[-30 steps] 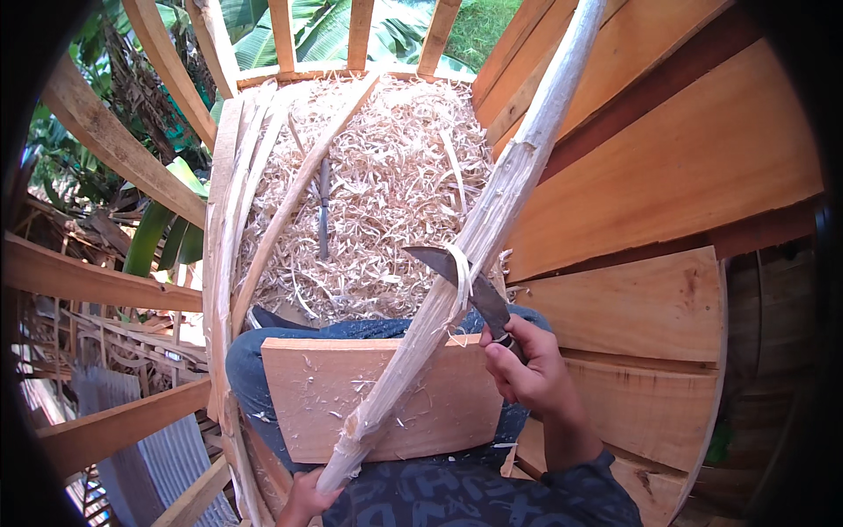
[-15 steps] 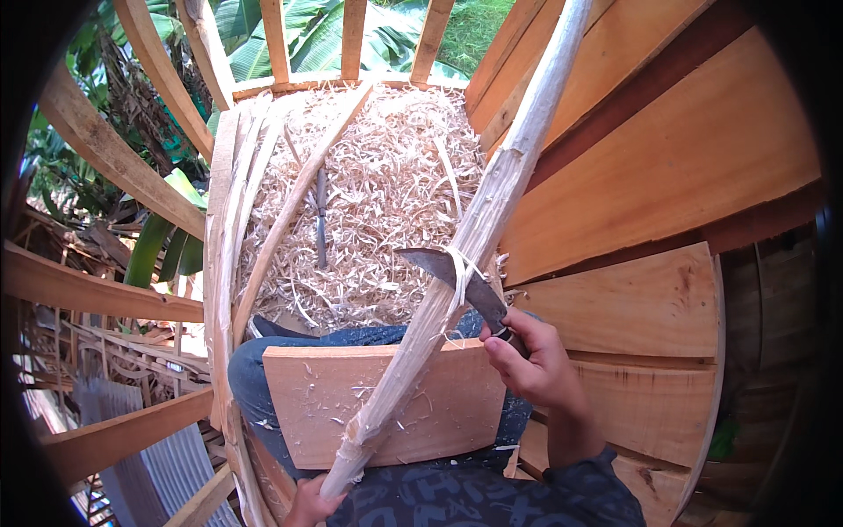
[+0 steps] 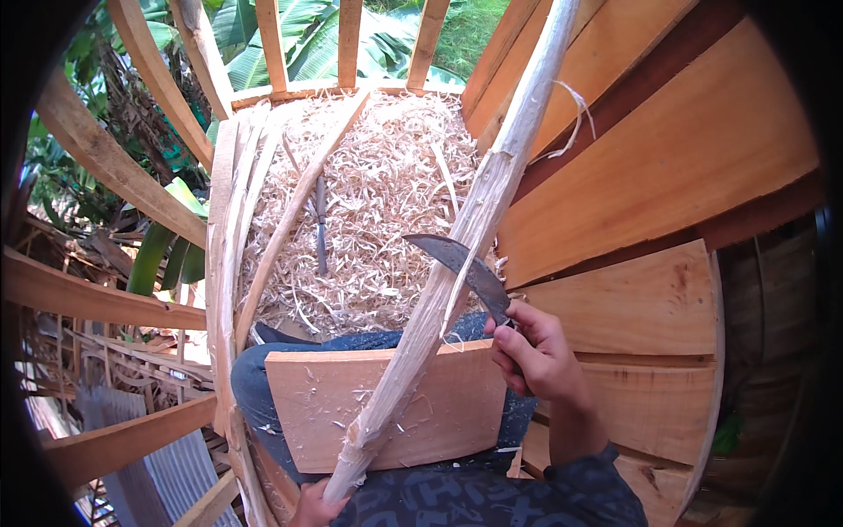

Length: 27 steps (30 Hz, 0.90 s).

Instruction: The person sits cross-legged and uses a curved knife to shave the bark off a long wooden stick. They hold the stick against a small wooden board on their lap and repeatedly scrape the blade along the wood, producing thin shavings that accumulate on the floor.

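Observation:
A long pale pole (image 3: 479, 211) with its bark shaved off slants from my lap up to the top right. My left hand (image 3: 309, 507) grips its lower end at the bottom edge. My right hand (image 3: 533, 353) is closed on the handle of a curved dark knife (image 3: 458, 264), whose blade lies across the pole at mid-length. A flat wooden board (image 3: 320, 413) rests on my lap under the pole, dotted with shavings.
Pale wood shavings (image 3: 378, 202) cover the floor ahead, with a dark tool (image 3: 320, 224) lying in them. Several split strips (image 3: 230, 237) lean at the left. Plank walls (image 3: 667, 167) rise on the right. An open railing (image 3: 158, 88) shows green plants beyond.
The knife blade has slid a little down the pole toward me, and a curl of shaving has come off. My left hand stays at the pole's end.

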### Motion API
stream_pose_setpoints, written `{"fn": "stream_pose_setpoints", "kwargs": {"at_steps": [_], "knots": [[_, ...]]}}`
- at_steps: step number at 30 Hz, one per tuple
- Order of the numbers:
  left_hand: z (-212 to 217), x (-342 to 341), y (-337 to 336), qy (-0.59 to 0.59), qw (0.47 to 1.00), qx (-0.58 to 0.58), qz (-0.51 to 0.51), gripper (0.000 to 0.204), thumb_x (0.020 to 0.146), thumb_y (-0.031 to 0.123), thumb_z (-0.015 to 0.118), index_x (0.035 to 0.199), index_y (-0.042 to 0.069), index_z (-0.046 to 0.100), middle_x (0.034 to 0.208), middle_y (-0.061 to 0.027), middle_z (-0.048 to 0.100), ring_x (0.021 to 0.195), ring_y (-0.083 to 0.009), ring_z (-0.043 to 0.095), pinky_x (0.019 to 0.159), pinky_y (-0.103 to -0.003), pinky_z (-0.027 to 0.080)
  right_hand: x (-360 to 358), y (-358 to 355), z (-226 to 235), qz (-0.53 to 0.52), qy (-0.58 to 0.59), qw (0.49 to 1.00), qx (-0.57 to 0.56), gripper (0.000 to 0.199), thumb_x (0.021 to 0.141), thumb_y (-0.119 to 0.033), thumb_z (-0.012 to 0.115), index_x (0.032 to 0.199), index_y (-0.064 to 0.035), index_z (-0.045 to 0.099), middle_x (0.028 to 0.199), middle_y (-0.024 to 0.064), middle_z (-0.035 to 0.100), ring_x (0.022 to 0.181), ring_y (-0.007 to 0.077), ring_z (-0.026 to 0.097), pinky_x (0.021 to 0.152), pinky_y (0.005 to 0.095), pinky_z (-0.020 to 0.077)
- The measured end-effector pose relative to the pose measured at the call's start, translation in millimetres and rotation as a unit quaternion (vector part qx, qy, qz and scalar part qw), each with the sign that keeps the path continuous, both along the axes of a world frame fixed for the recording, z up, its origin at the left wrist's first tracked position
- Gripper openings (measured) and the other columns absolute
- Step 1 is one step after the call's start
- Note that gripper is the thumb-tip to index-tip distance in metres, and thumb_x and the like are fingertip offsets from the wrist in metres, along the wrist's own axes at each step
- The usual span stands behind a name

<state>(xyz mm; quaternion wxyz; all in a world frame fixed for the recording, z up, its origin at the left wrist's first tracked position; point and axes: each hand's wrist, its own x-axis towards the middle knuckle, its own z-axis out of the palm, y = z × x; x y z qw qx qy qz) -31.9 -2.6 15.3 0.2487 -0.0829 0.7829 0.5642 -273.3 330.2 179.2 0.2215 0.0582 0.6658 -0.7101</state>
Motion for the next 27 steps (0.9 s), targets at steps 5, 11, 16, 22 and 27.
{"fn": "stream_pose_setpoints", "kwargs": {"at_steps": [5,11,16,22,27], "knots": [[-3.3,-4.4,3.5,0.013,1.0,-0.002,-0.004,0.028,0.07,0.014,0.072,0.092,-0.002,0.065,0.078,-0.0115,0.068,0.073,-0.0174,0.066,0.065,-0.03,0.05,5.6,0.7,-8.3,-0.015,0.146,0.969,0.2,0.011,0.089,-0.013,0.055,0.091,-0.0018,0.054,0.057,-0.001,0.051,0.047,0.0049,0.048,0.044,0.0208,0.0333],[-1.9,-3.5,3.3,-0.008,1.0,-0.005,0.009,0.026,0.07,0.013,0.071,0.091,-0.001,0.066,0.077,-0.0112,0.068,0.072,-0.0168,0.066,0.064,-0.029,0.05,5.8,0.9,-11.0,0.031,0.135,0.972,0.192,0.013,0.089,-0.015,0.055,0.093,-0.0028,0.055,0.057,-0.0023,0.05,0.048,0.0039,0.047,0.045,0.0208,0.0337],[3.0,-6.4,4.6,-0.01,1.0,-0.003,0.005,0.026,0.071,0.013,0.071,0.092,-0.001,0.066,0.078,-0.0112,0.068,0.074,-0.0172,0.066,0.066,-0.03,0.05,4.2,-4.0,3.5,0.033,-0.025,0.999,0.012,0.012,0.092,-0.015,0.05,0.096,-0.0034,0.052,0.057,-0.0025,0.046,0.042,0.0033,0.042,0.037,0.0199,0.0307],[-6.4,-3.0,-0.9,0.003,1.0,0.005,-0.012,0.028,0.071,0.014,0.07,0.094,0.0,0.065,0.08,-0.0115,0.068,0.076,-0.0179,0.066,0.068,-0.03,0.05,5.3,-5.5,-2.1,0.0,-0.013,1.0,-0.015,0.013,0.093,-0.014,0.048,0.096,-0.0019,0.051,0.052,-0.0032,0.042,0.037,0.0034,0.039,0.034,0.0209,0.0289],[24.5,-23.7,3.1,-0.068,0.997,0.013,-0.033,0.036,0.074,0.015,0.063,0.105,-0.002,0.061,0.085,-0.0169,0.067,0.076,-0.0234,0.065,0.068,-0.035,0.05,2.4,-4.9,5.1,0.046,-0.012,0.998,0.033,0.016,0.094,-0.017,0.047,0.096,-0.0014,0.051,0.054,-0.0033,0.043,0.038,0.0029,0.038,0.035,0.0214,0.0298]]}}
